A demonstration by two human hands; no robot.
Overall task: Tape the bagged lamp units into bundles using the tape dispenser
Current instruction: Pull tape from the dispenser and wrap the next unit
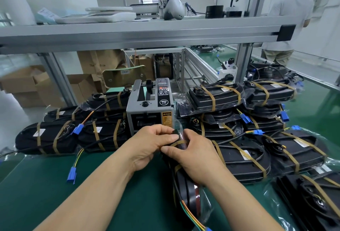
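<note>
Lamp units, black and flat and sealed in clear plastic bags, lie in heaps on the green bench mat (46,184), and one such bagged unit (185,184) stands on edge at the centre, just in front of the grey boxy tape dispenser (150,107). The left hand (150,146) is curled around its upper end, fingers closed on the bag, and the right hand (191,155) is closed over it from the other side, thumb pressing a strip of brown tape (179,143) where it crosses the top edge. To do this wrap well, the person should probably keep the strip taut, smooth it flat along the bag and trap the loose cable under it (a slack band would likely let the bundle slip). One dispenser is in view. Roughly four taped bundles lie to its left and about eight to its right, though overlaps make an exact count uncertain.
</note>
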